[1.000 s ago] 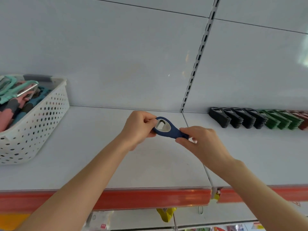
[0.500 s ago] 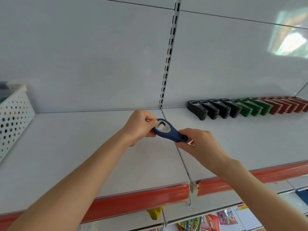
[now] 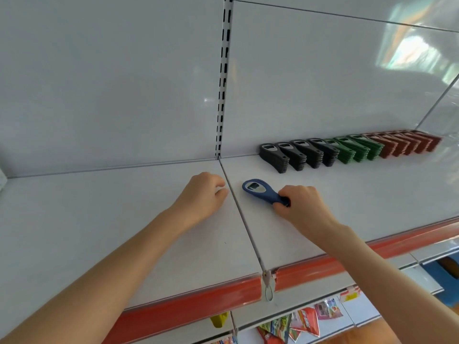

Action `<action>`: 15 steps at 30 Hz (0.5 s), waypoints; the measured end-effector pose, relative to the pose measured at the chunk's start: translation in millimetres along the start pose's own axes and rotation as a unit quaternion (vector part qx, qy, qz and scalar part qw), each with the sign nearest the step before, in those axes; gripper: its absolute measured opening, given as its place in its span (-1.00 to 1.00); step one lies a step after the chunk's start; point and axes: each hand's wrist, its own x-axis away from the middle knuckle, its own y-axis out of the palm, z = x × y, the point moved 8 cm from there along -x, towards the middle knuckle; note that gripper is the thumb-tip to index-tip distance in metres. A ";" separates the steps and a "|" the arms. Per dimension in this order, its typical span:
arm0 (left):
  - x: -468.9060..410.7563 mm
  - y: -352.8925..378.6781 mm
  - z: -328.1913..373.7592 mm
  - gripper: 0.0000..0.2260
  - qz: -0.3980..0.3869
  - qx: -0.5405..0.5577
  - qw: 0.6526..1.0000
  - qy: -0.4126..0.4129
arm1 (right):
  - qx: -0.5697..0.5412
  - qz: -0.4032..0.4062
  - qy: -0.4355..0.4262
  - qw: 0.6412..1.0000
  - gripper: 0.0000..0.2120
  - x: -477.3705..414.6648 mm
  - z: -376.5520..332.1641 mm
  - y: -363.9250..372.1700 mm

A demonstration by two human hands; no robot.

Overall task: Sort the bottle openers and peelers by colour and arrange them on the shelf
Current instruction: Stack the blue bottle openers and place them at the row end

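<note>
A blue bottle opener [image 3: 260, 191] with a metal-lined head lies just above the white shelf [image 3: 99, 219], right of the seam between two shelf boards. My right hand [image 3: 301, 204] grips its handle end, fingers curled round it. My left hand [image 3: 202, 194] hovers to the left of the seam with its fingers loosely curled and holds nothing. Behind, along the back wall, stand rows of stacked openers: black [image 3: 295, 153], then green [image 3: 354, 147], then red-brown [image 3: 407, 144].
An orange price rail [image 3: 186, 309] runs along the shelf's front edge. A slotted upright [image 3: 223, 78] divides the white back panels. Below hang snack packets [image 3: 305, 321] and a yellow tag [image 3: 219, 319]. The white basket's edge just shows at the far left.
My left hand has let go of the opener's head and drawn back left. My right hand has carried the opener right across the seam, toward the black stacks. The view turned right.
</note>
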 end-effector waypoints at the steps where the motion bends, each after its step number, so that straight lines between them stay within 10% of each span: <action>1: 1.5 2.6 -3.2 -0.74 -0.004 -0.030 1.000 0.004 | 0.007 0.006 0.013 1.000 -0.85 -4.3 3.3 0.0; 15: 8.6 16.0 -18.1 -0.81 -0.018 -0.068 0.998 -0.001 | -0.023 -0.026 -0.024 0.999 -0.72 -17.2 0.0 6.4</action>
